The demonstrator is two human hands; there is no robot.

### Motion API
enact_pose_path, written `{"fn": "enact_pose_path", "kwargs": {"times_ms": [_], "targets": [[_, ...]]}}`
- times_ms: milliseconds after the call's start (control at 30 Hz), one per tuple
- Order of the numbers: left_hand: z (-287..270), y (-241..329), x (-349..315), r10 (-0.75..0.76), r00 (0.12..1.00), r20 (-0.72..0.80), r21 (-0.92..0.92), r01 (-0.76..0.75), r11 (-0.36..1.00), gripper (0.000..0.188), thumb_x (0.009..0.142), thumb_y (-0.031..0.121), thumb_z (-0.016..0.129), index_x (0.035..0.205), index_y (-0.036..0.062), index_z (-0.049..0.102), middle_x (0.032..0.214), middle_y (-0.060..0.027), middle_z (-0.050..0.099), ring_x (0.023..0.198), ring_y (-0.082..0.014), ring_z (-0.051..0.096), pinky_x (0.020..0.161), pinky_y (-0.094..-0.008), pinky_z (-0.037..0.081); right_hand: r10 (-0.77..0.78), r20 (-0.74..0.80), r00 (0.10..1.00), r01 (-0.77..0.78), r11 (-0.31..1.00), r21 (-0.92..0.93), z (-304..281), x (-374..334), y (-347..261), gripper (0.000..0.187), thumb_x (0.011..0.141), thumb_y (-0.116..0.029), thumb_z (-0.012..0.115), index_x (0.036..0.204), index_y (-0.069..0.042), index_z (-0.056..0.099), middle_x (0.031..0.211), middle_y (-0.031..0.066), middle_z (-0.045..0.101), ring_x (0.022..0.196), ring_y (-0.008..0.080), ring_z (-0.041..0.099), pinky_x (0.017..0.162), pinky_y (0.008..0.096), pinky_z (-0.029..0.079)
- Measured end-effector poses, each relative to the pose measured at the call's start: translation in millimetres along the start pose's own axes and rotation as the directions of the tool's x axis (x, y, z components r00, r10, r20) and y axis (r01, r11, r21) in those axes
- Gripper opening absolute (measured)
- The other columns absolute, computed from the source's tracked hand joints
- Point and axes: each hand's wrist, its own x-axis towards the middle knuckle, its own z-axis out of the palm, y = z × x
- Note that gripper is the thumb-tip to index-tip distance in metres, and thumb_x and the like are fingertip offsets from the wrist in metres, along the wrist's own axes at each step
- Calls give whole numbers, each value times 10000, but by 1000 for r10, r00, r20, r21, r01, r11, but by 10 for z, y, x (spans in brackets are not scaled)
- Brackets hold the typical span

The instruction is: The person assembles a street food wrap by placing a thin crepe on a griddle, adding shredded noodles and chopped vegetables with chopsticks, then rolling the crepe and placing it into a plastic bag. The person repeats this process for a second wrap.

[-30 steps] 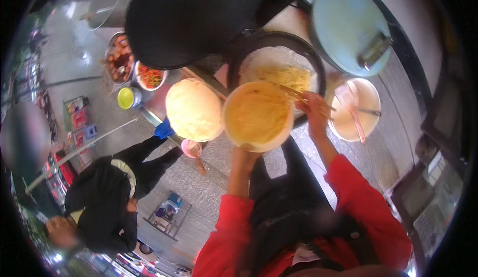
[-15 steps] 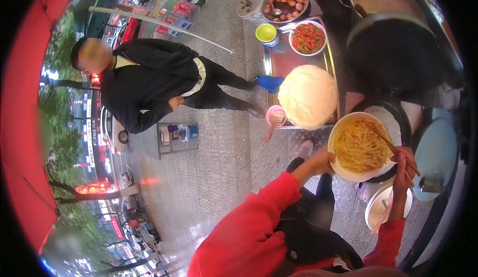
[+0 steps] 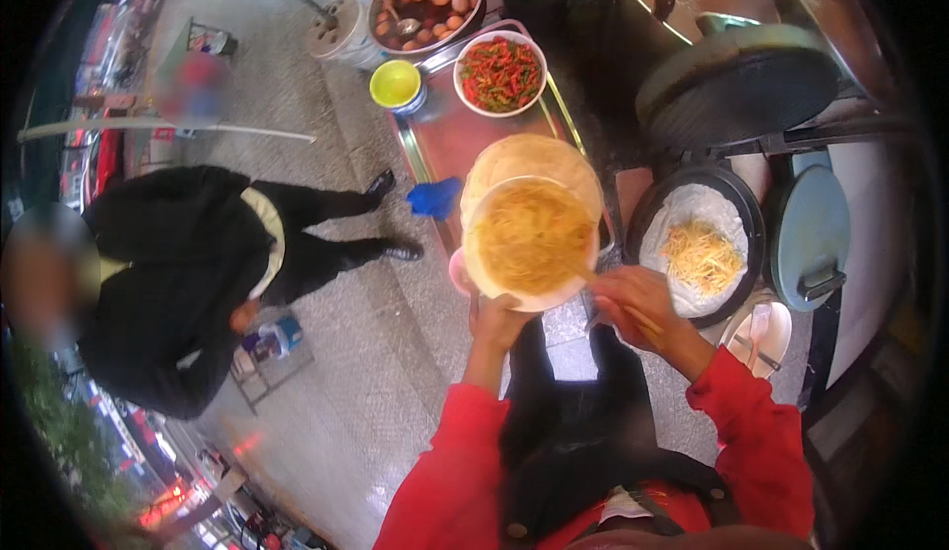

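My left hand (image 3: pixel 497 331) grips the lower edge of a white bowl (image 3: pixel 474 275) filled with yellow shredded potato (image 3: pixel 534 234). In my right hand (image 3: pixel 641 303) are wooden chopsticks (image 3: pixel 648 322), whose tips reach into the bowl's right side. Behind the bowl, and partly covered by it, sits a pale round stack of flatbreads (image 3: pixel 534 157). To the right, a thin white flatbread (image 3: pixel 689 206) lies in a round black griddle (image 3: pixel 754 239). A heap of potato shreds (image 3: pixel 704 258) rests on its middle.
A metal tray (image 3: pixel 435 155) holds a bowl of red and green peppers (image 3: pixel 499 74). Beyond are a pot of eggs (image 3: pixel 427 1) and a yellow bowl (image 3: pixel 395 84). A raised black griddle lid (image 3: pixel 736 85), blue-grey lid (image 3: pixel 813 234) and bowl with spatula (image 3: pixel 781 342) stand right. A person (image 3: pixel 178 273) stands left.
The bowl has moved left, from over the griddle to before the flatbread stack, uncovering the shreds on the flatbread. My right hand with the chopsticks followed. The view has turned.
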Motion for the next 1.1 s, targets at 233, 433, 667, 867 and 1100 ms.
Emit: {"fn": "enact_pose_path", "kwargs": {"times_ms": [233,433,667,867,1100], "targets": [[-1052,1141,894,20,996,-88,-79,-27,997,668,623,-16,469,1276,-34,329,1246,-218,439,1163,-407,418,979,-561,346,496,-169,851,-381,807,451,803,1098,468,132,862,-114,543,876,2,603,784,84,590,675,166,581,606,275,481],[-1074,1663,1674,25,999,-38,-164,-31,986,658,637,-37,422,1285,-47,305,1280,-224,411,1177,-398,413,999,-529,359,711,-340,615,-385,647,658,1217,1676,1445,171,894,-157,515,935,-18,607,814,34,573,688,82,546,599,217,465],[-1362,1820,2209,3,995,-99,-171,-19,985,662,647,-32,420,1296,-39,294,1287,-219,407,1189,-392,404,1002,-520,357,745,-346,571,-466,641,610,1643,1963,2262,185,879,-155,539,999,-32,608,857,14,556,744,90,561,552,198,490],[-1428,1784,2314,18,995,-96,-225,-39,974,674,646,-52,425,1306,-13,294,1315,-209,378,1220,-382,369,1015,-525,334,799,-390,458,-384,573,724,1946,1982,2526,226,888,-176,534,1000,13,588,866,96,611,609,134,615,527,214,506],[-1279,1780,2282,68,989,-134,-375,-114,920,617,721,-15,448,1315,1,283,1334,-194,357,1260,-363,314,1051,-516,278,829,-468,305,-194,535,822,1997,1954,2702,242,899,-195,529,926,43,561,763,125,608,562,161,615,489,230,510]]}}
